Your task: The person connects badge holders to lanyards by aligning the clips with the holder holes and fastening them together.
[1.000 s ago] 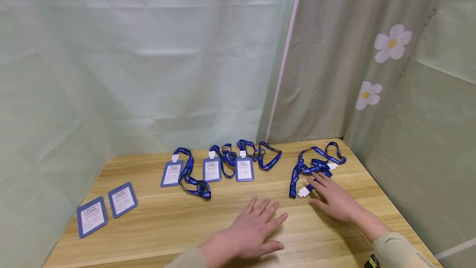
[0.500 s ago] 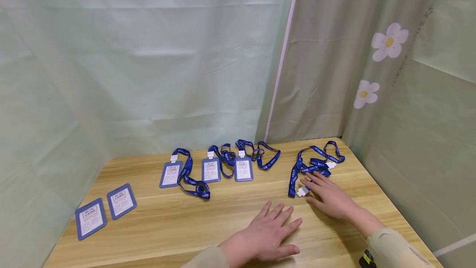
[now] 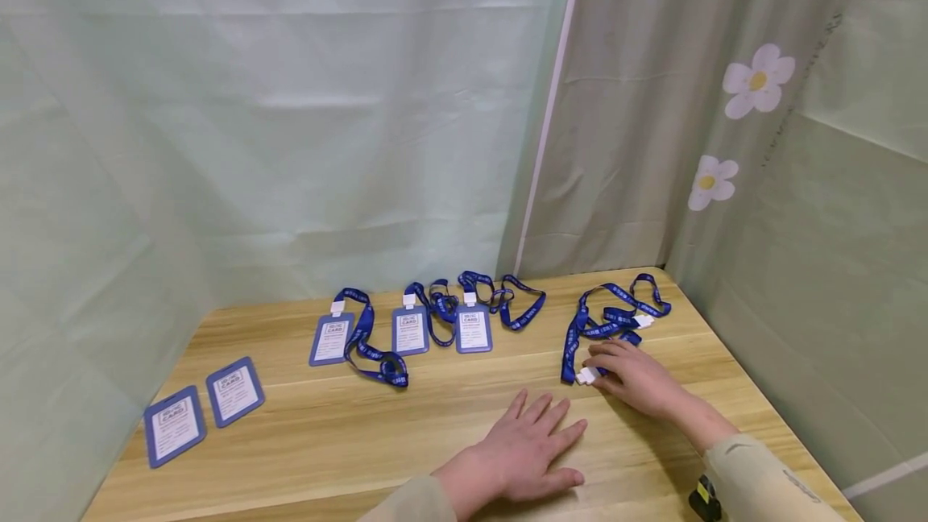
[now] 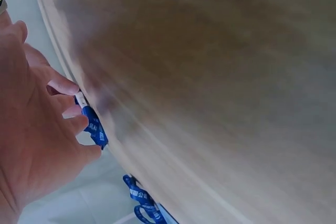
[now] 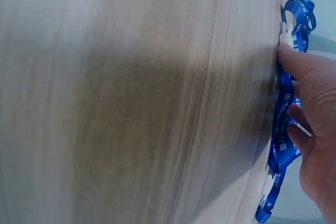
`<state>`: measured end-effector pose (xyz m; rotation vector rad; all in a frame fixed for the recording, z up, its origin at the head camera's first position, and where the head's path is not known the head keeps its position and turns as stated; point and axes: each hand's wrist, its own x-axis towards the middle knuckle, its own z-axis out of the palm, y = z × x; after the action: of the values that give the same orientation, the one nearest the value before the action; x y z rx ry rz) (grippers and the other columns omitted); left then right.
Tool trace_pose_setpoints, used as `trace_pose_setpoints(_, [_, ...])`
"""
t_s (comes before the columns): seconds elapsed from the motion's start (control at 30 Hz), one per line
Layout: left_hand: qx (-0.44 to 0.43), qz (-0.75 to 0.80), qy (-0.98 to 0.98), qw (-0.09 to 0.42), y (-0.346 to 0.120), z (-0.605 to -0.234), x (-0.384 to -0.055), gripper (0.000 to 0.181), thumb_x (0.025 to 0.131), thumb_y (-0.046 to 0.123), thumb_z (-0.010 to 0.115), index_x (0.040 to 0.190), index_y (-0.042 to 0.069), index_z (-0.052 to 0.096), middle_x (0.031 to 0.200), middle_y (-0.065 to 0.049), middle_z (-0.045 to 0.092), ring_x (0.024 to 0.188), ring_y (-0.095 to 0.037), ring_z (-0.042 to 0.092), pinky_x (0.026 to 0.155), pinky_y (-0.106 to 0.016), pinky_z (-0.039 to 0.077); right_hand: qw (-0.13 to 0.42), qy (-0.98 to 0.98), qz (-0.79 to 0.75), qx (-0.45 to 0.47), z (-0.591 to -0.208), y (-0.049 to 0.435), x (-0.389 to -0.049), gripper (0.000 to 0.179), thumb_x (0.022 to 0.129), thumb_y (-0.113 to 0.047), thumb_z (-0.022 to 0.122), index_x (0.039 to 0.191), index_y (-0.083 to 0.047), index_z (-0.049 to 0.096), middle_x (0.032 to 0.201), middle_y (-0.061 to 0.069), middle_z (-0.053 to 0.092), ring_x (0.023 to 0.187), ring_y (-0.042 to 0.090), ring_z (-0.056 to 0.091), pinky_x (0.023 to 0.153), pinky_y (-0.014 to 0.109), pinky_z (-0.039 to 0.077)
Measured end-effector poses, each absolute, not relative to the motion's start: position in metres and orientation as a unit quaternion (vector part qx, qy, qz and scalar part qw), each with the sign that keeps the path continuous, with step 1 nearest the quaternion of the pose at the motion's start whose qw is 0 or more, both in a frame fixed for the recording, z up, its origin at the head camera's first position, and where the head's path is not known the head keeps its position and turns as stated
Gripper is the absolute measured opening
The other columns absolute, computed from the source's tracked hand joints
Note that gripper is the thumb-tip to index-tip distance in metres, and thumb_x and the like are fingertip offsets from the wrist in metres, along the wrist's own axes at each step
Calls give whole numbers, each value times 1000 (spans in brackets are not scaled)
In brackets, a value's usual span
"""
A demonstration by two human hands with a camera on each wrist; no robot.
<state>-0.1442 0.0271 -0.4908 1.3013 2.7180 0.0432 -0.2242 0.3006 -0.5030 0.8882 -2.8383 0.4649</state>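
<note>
In the head view my right hand [image 3: 638, 377] is at the right of the table, thumb and fingers pinching a blue lanyard [image 3: 569, 361] just beside its white plastic clip [image 3: 586, 376]. The right wrist view shows the thumb at the clip and bent fingers against the printed blue strap [image 5: 283, 145]. Behind these fingers lies more blue strap with a second white clip [image 3: 643, 321]. My left hand [image 3: 518, 449] is spread palm down, low over the middle front of the table, holding nothing; its fingers are extended in the head view.
Along the back lie three blue card holders, left [image 3: 332, 340], middle [image 3: 410, 331] and right [image 3: 474, 329], each with a lanyard attached. Two card holders without straps, one [image 3: 175, 427] and another [image 3: 235, 392], lie at the left. Curtains [image 3: 348, 119] enclose the wooden table [image 3: 312, 441].
My right hand's fingers have drawn in around the strap by the white clip. The left hand has shifted right, then stayed nearly still. The view has turned slightly.
</note>
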Motion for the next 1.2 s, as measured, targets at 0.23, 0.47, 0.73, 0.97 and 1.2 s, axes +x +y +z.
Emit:
trace_pose_setpoints(0.23, [430, 30, 901, 50, 32, -482, -151, 73, 102, 72, 22, 164, 35, 20, 170, -4, 18, 155, -30, 17, 122, -59, 15, 60, -932, 288, 211, -493, 302, -225, 36, 101, -28, 67, 132, -8, 68, 137, 14, 63, 129, 40, 55, 106, 62, 42])
trace_pose_setpoints(0.47, [423, 27, 905, 32, 31, -471, -157, 73, 102, 71, 22, 165, 33, 19, 171, -5, 15, 155, -32, 17, 122, -60, 13, 38, -883, 455, 108, -448, 306, -235, 51, 105, -45, 57, 139, -7, 61, 136, 15, 64, 126, 32, 58, 101, 48, 51])
trace_pose_setpoints(0.73, [419, 41, 906, 37, 32, -463, -155, 73, 102, 71, 23, 165, 35, 18, 171, -3, 11, 156, -31, 13, 123, -59, 9, 101, -739, 654, 124, -394, 305, -239, 32, 106, -27, 59, 127, -4, 65, 113, -1, 75, 109, 9, 67, 93, 16, 51])
trace_pose_setpoints(0.97, [429, 36, 902, 35, 33, -462, -151, 72, 103, 70, 23, 165, 34, 17, 171, -3, 10, 156, -30, 12, 123, -59, 10, 150, -574, 793, 136, -344, 312, -233, 21, 103, -17, 62, 118, -2, 64, 102, 8, 70, 89, 16, 71, 82, 26, 59])
trace_pose_setpoints(1.2, [430, 34, 901, 35, 33, -462, -150, 72, 103, 70, 22, 165, 35, 18, 171, -4, 13, 156, -29, 12, 123, -59, 11, 242, -496, 822, 142, -292, 318, -226, 22, 99, -10, 67, 114, 4, 62, 93, 11, 66, 72, 16, 58, 58, 20, 53])
